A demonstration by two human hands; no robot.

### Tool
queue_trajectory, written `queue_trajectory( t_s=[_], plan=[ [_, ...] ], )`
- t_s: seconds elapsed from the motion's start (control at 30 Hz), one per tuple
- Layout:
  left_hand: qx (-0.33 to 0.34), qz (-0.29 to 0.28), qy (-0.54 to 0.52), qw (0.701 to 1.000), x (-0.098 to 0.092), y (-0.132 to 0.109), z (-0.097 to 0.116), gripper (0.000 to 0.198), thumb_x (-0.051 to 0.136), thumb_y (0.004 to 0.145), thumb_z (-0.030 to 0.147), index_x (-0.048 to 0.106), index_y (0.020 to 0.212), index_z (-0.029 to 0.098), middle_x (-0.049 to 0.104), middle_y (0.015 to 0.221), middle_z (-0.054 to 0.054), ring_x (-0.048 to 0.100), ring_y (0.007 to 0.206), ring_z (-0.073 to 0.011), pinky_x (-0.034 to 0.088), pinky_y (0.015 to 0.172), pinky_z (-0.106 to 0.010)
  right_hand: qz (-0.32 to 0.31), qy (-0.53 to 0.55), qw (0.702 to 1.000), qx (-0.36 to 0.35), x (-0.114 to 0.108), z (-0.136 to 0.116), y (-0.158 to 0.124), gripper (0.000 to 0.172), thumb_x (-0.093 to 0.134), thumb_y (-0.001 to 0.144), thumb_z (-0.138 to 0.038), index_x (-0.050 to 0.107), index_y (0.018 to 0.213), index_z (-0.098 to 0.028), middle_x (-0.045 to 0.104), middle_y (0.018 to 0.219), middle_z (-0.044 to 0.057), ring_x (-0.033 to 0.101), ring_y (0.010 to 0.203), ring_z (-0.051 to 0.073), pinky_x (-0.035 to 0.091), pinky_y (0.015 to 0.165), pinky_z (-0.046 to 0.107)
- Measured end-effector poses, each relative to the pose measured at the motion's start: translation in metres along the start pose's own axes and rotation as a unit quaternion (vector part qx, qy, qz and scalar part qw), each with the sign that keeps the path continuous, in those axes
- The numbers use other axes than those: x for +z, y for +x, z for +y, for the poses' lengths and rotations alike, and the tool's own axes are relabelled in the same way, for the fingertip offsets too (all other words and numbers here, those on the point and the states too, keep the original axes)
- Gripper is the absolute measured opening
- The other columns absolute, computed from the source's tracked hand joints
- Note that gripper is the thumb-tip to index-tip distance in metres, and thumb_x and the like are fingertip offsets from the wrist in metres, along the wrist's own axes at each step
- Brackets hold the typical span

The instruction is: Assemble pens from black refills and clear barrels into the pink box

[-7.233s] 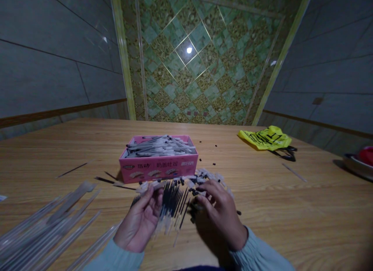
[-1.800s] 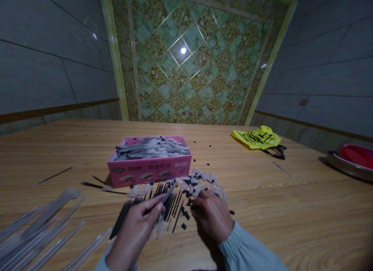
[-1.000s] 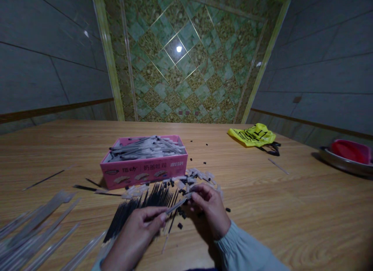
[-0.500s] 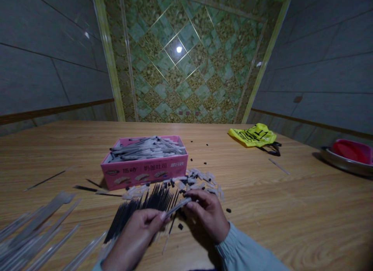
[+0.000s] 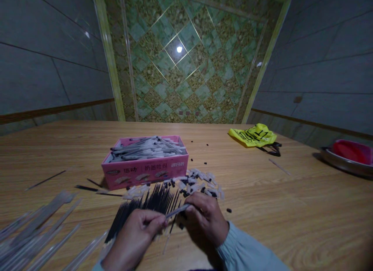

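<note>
Green patterned tiles cover the wall [image 5: 186,84] across the top centre of the frame, and below it a wood-grain table [image 5: 256,228] spreads from edge to edge. Left of centre stands a pink box [image 5: 145,175], heaped with thin grey-and-white sticks [image 5: 151,148] that rise above its rim. Long clear tubes [image 5: 48,242] lie slantwise at lower left. At the right edge sits a metal basin [image 5: 346,166] with red and pink things in it; a crumpled yellow bag [image 5: 253,135] with black lettering lies at upper right of the table. The two hands are at bottom centre — the left hand [image 5: 142,228] and the right hand [image 5: 207,215] — each with its fingers closed on one end of a slim grey stick [image 5: 176,211], which spans the gap between them, tilted up to the right. Dark rods [image 5: 125,214] lie side by side behind the left hand. Smallest are the whitish pieces [image 5: 214,178], scattered just beyond the right hand among little black bits [image 5: 229,210].
</note>
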State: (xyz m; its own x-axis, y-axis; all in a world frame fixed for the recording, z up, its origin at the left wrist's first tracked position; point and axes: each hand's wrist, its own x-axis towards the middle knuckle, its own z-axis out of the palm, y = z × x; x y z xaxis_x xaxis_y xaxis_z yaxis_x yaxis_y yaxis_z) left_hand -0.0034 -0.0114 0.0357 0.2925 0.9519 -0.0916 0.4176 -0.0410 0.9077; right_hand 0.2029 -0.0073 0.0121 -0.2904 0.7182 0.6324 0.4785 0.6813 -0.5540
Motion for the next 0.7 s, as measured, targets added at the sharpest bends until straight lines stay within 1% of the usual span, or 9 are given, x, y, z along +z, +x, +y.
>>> queue_trajectory(
  t_s=[0.1, 0.2, 0.3, 0.43, 0.53, 0.63, 0.7],
  plan=[
    [0.019, 0.011, 0.043, 0.999, 0.001, 0.000, -0.002, 0.039, 0.048, 0.077, 0.043, 0.061, 0.052, 0.016, 0.047, 0.049, 0.001, 0.040, 0.055, -0.0145, 0.027, 0.052, -0.026, -0.005, 0.015, 0.999, 0.034, 0.001, 0.000, 0.000, 0.045, 0.038, 0.094, -0.047, 0.066, 0.077, -0.016, 0.059, 0.066, 0.005, 0.054, 0.063, 0.015, 0.037, 0.059, 0.025],
    [0.039, 0.026, 0.087, 0.995, 0.001, -0.001, -0.004, 0.036, 0.046, 0.080, 0.039, 0.065, 0.059, 0.017, 0.060, 0.058, -0.002, 0.051, 0.062, -0.0180, 0.033, 0.057, -0.027, -0.023, 0.025, 0.997, 0.068, 0.000, -0.002, 0.001, 0.044, 0.041, 0.093, -0.045, 0.066, 0.074, -0.015, 0.058, 0.065, 0.004, 0.054, 0.063, 0.015, 0.036, 0.059, 0.025],
    [0.082, 0.040, 0.153, 0.984, -0.001, -0.003, -0.001, 0.032, 0.046, 0.083, 0.033, 0.070, 0.066, 0.020, 0.068, 0.069, -0.003, 0.059, 0.070, -0.0199, 0.038, 0.063, -0.028, -0.037, 0.041, 0.992, 0.110, 0.000, -0.002, 0.001, 0.045, 0.042, 0.091, -0.045, 0.062, 0.065, -0.015, 0.053, 0.060, 0.002, 0.050, 0.059, 0.014, 0.034, 0.057, 0.025],
    [0.137, 0.077, 0.249, 0.956, -0.001, -0.004, 0.000, 0.030, 0.045, 0.085, 0.028, 0.072, 0.073, 0.023, 0.069, 0.072, -0.003, 0.062, 0.070, -0.0195, 0.041, 0.065, -0.029, -0.039, 0.085, 0.982, 0.167, 0.004, 0.000, -0.001, 0.044, 0.044, 0.087, -0.045, 0.048, 0.054, -0.016, 0.040, 0.053, -0.003, 0.039, 0.053, 0.011, 0.027, 0.052, 0.024],
    [0.186, 0.111, 0.293, 0.931, 0.001, -0.003, -0.005, 0.029, 0.044, 0.086, 0.028, 0.072, 0.080, 0.025, 0.069, 0.075, -0.002, 0.064, 0.070, -0.0193, 0.044, 0.063, -0.030, -0.035, 0.135, 0.969, 0.203, 0.006, 0.002, -0.001, 0.044, 0.047, 0.084, -0.045, 0.040, 0.051, -0.018, 0.033, 0.051, -0.005, 0.032, 0.051, 0.010, 0.023, 0.050, 0.024],
    [0.233, 0.141, 0.328, 0.904, 0.002, -0.002, -0.013, 0.027, 0.045, 0.087, 0.027, 0.072, 0.084, 0.025, 0.070, 0.076, -0.002, 0.065, 0.067, -0.0189, 0.046, 0.061, -0.030, -0.025, 0.184, 0.955, 0.232, 0.008, 0.002, -0.002, 0.044, 0.051, 0.083, -0.045, 0.041, 0.050, -0.017, 0.031, 0.050, -0.005, 0.029, 0.050, 0.009, 0.022, 0.049, 0.023],
    [0.248, 0.157, 0.346, 0.891, 0.002, -0.001, -0.015, 0.026, 0.046, 0.087, 0.026, 0.071, 0.084, 0.025, 0.069, 0.076, -0.002, 0.064, 0.067, -0.0187, 0.047, 0.060, -0.031, -0.013, 0.199, 0.949, 0.244, 0.010, -0.001, -0.001, 0.042, 0.053, 0.082, -0.044, 0.048, 0.051, -0.015, 0.035, 0.050, -0.004, 0.033, 0.050, 0.009, 0.025, 0.049, 0.023]
  ],
)
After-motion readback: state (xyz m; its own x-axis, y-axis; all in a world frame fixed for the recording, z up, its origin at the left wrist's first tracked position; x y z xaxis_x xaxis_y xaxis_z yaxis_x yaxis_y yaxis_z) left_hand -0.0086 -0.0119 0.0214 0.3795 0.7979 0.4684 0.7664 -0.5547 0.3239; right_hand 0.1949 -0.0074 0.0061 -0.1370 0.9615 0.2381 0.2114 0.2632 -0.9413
